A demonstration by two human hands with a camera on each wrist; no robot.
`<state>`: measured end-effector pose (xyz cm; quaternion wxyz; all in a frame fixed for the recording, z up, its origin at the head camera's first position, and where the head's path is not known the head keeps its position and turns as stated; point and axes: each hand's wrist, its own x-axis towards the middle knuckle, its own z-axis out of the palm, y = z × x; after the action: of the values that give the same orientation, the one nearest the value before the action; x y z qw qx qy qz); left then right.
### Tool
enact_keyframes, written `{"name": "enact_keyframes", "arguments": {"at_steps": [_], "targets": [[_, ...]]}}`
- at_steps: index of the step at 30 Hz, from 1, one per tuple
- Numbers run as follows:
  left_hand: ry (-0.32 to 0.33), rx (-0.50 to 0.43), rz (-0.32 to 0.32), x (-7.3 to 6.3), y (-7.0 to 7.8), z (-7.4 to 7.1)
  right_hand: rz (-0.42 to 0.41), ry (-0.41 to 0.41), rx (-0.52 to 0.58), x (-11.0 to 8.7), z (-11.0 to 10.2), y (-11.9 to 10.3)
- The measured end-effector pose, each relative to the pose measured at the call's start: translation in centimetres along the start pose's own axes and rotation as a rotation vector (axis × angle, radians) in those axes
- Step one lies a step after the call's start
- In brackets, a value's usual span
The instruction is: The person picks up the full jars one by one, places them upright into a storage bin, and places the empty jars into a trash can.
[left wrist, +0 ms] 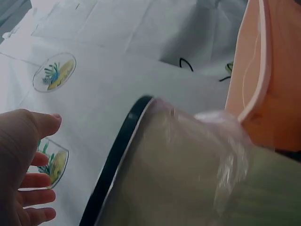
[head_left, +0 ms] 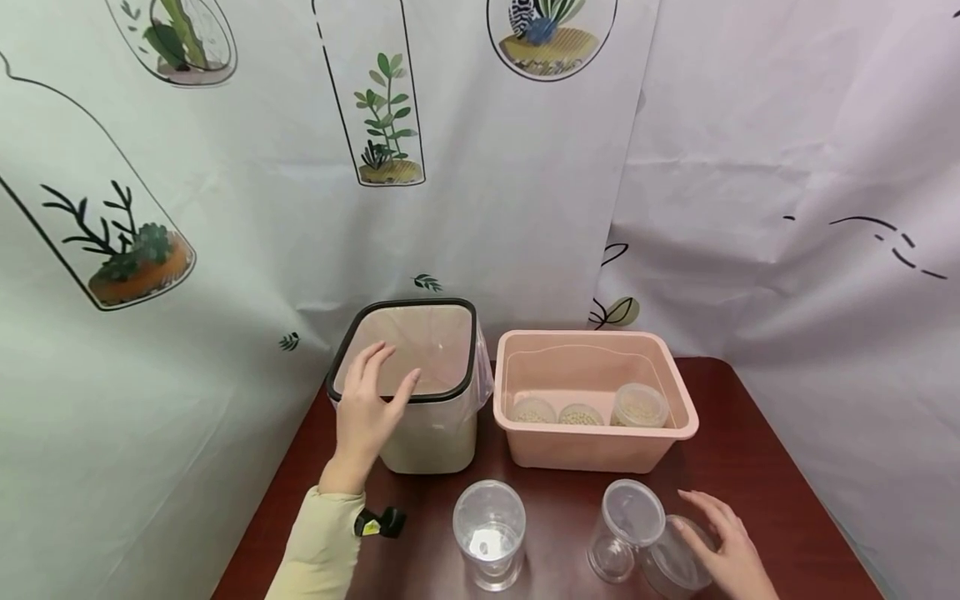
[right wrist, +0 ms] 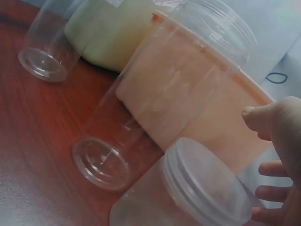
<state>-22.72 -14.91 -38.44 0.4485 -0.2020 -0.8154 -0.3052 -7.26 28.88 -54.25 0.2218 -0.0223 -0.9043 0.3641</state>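
My left hand (head_left: 369,417) hangs over the front rim of a pale trash bin (head_left: 431,442) with a black rim and a clear liner; its fingers are spread and hold nothing. In the left wrist view, the fingers (left wrist: 40,181) show apart from the bin's rim (left wrist: 113,160). At the front right, my right hand (head_left: 723,550) is relaxed beside a short, lidded clear jar (head_left: 678,557), nothing between its fingers. The right wrist view shows that jar's frosted lid (right wrist: 211,183) close to the fingertips. A tall clear jar (head_left: 628,517) stands just left of it.
Another tall clear jar (head_left: 489,521) stands on the dark red table (head_left: 555,533) in front of the bin. Right of the bin, a pink plastic basin (head_left: 585,450) holds a lidded jar (head_left: 640,407) and two more round containers with pale grains. A patterned curtain (head_left: 487,233) hangs behind.
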Motion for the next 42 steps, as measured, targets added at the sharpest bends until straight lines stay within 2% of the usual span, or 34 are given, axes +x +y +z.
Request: {"name": "enact_keyframes", "arguments": {"at_steps": [5, 7, 15, 23, 31, 35, 39, 42], "targets": [[0.006, 0.073, -0.039, -0.9, -1.7, -1.1, 0.089, -0.099, -0.002, -0.6, 0.1, 0.2], [0.014, 0.084, -0.06, -1.4, -2.3, -1.4, 0.097, -0.115, -0.001, -1.0, 0.2, 0.4], [0.044, 0.066, -0.135, -2.6, -4.3, -2.2, 0.05, -0.048, 0.009, -1.9, 0.9, 0.6], [0.057, 0.027, -0.24, -4.0, -5.9, -2.2, 0.069, -0.075, -0.002, -2.6, 1.7, 1.1], [0.035, -0.042, -0.334, -5.2, -6.6, -1.8, 0.009, -0.015, -0.035, -3.4, 2.4, 1.8], [0.026, -0.075, -0.378, -5.5, -6.6, -1.7, 0.036, -0.011, -0.046, -3.8, 2.6, 1.9], [0.051, -0.095, -0.373, -5.7, -6.9, -1.4, 0.067, -0.022, -0.04, -4.2, 2.6, 2.0], [0.093, -0.108, -0.352, -5.8, -7.2, -1.0, 0.059, 0.007, -0.022, -4.7, 3.0, 2.3]]}}
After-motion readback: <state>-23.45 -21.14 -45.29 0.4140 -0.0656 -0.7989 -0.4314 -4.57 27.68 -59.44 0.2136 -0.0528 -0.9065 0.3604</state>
